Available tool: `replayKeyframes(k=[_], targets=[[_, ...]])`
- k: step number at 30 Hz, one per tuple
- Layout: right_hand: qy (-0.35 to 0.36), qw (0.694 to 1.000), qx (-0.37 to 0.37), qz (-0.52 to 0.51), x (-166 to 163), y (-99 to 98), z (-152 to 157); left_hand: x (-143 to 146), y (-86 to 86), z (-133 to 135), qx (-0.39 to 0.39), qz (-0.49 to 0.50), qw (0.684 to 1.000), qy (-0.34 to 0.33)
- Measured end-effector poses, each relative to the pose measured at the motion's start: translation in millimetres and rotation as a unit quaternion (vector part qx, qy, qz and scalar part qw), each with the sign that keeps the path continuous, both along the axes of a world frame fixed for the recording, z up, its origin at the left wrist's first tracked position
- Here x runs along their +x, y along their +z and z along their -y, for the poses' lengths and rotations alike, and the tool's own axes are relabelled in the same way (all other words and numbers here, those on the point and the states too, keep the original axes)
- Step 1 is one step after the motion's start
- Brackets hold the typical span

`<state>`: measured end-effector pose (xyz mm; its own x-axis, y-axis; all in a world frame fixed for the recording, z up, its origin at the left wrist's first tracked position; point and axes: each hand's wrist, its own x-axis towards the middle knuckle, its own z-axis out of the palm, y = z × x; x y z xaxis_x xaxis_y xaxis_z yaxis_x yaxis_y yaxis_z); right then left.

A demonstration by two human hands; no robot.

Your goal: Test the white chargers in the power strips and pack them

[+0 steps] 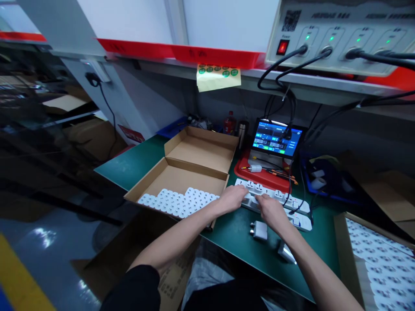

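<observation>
Two white power strips lie side by side on the green bench; universal sockets show on the rear power strip (pixel 267 191), and cables run into the right end of the front power strip (pixel 302 221). My left hand (pixel 232 198) is closed at the left end of the strips, fingertips over the sockets. Close beside it, my right hand (pixel 270 210) is closed over the front strip. Whatever either hand pinches is hidden by the fingers. Nearer me on the bench are a white charger (pixel 259 230) with metal prongs and a second charger (pixel 287 252), partly behind my right forearm.
An open cardboard box (pixel 155 178) on the left holds rows of white round-topped pieces. Another box (pixel 341 242) of white pieces stands at right. Behind the strips are a red tray (pixel 240 166) and a lit screen (pixel 275 138). Cables hang from a powered unit (pixel 337 39) above.
</observation>
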<state>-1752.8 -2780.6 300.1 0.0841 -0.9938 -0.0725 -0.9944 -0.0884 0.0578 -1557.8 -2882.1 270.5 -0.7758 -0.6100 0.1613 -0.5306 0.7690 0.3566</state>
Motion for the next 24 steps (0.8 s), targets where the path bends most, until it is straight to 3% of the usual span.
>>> replayKeyframes(k=[4, 7, 10, 13, 18, 24], targets=[[0.002, 1.0, 0.002, 0.002, 3.8, -0.2, -4.1, -2.1, -4.2, -1.5, 0.003, 0.012, 1.0, -0.005], [0.012, 0.998, -0.047, 0.034, -5.9, 4.9, -21.8, 1.8, -2.5, -4.2, 0.01, 0.013, 1.0, 0.004], [0.011, 0.988, -0.124, 0.095, -38.3, 16.5, -49.5, 5.6, 2.7, -5.5, 0.015, 0.009, 1.0, 0.002], [-0.04, 0.979, -0.152, 0.126, -84.2, 27.5, -74.1, -1.6, 10.0, -10.2, -0.009, -0.016, 1.0, -0.014], [-0.13, 0.964, -0.141, 0.183, -131.0, 19.3, -80.1, -53.9, 18.3, -36.1, 0.019, -0.105, 0.993, -0.043], [-0.061, 0.945, -0.129, 0.293, -129.2, -0.6, -65.3, -117.9, 12.2, -53.6, 0.062, -0.097, 0.992, -0.06]])
